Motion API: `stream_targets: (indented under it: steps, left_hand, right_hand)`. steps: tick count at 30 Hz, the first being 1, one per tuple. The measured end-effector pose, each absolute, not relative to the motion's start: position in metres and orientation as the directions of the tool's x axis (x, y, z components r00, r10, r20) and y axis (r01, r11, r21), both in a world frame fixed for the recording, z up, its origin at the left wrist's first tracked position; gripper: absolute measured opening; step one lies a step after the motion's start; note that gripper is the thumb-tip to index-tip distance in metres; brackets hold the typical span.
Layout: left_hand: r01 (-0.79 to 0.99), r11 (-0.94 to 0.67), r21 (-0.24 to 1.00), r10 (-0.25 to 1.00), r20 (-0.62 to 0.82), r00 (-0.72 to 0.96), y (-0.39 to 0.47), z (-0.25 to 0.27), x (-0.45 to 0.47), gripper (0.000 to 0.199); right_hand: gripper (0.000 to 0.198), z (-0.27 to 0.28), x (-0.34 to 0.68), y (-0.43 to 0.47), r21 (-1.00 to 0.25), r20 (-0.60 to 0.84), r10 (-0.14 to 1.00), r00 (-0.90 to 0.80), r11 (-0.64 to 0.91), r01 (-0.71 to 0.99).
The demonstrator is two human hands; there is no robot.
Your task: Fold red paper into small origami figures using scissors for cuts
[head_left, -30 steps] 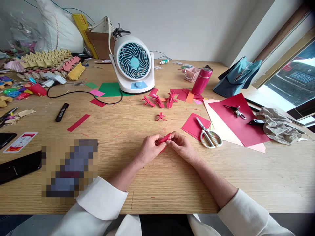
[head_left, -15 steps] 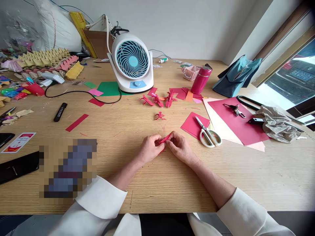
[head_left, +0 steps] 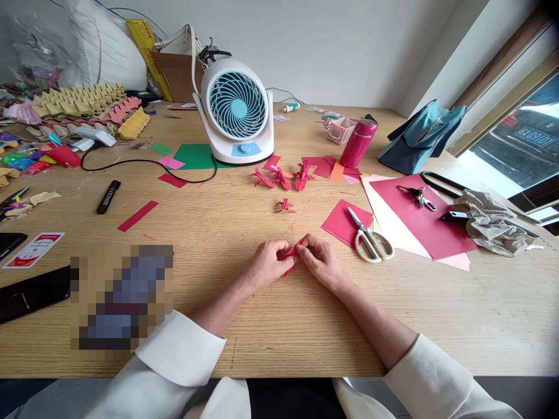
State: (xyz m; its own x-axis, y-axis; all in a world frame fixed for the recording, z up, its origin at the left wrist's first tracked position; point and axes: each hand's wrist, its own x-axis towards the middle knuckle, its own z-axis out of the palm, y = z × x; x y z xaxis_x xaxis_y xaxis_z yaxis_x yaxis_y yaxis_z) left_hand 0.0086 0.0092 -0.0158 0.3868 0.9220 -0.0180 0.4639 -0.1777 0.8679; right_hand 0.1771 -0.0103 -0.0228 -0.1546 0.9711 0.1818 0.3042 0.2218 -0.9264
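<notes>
A folded piece of red paper [head_left: 290, 252] is pinched between my two hands, low over the middle of the wooden table. My left hand [head_left: 271, 259] closes on its left side with thumb and fingers. At the upper right end, my right hand [head_left: 322, 261] grips it, thumb laid along the fold. Part of the paper pokes out below the fingers; much of it is hidden. Beyond the hands sits a small red folded-paper figure [head_left: 285, 205]. Further back stand several more red paper figures [head_left: 282, 177].
White-handled scissors [head_left: 371, 235] rest partly on red paper squares [head_left: 343, 218] at the right. A fan [head_left: 238, 110] stands at the back, near a pink bottle [head_left: 358, 142]. A red strip [head_left: 138, 216] and a black marker [head_left: 108, 196] lie left. Large red sheets [head_left: 419, 203] lie right.
My right thumb and fingers have shifted slightly on the red paper. A little more of the paper shows below my left hand. The camera view has moved slightly.
</notes>
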Motion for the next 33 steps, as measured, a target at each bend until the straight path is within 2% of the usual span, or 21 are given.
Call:
stream_targets:
  steps: [9,19,28,33]
  left_hand:
    - [0.429,-0.164,0.888,0.906,-0.037,0.421,0.0092,-0.0154,0.0073,0.029]
    - [0.458,-0.145,0.877,0.898,-0.078,0.433,0.0066,-0.0141,0.0075,0.026]
    - [0.456,-0.181,0.871,0.891,-0.051,0.451,0.0075,-0.0194,0.0064,0.030]
    - [0.461,-0.152,0.874,0.891,-0.081,0.446,0.0061,-0.0173,0.0066,0.030]
  right_hand:
    - [0.035,-0.0287,0.1770,-0.0082,-0.954,0.193,0.976,-0.097,0.210,0.215]
    - [0.051,-0.0213,0.1806,-0.0087,-0.953,0.135,0.986,-0.101,0.157,0.259]
    - [0.049,-0.0217,0.1802,-0.0109,-0.940,0.178,0.981,-0.082,0.194,0.280]
    - [0.044,-0.0280,0.1794,-0.0084,-0.963,0.207,0.978,0.001,0.204,0.175]
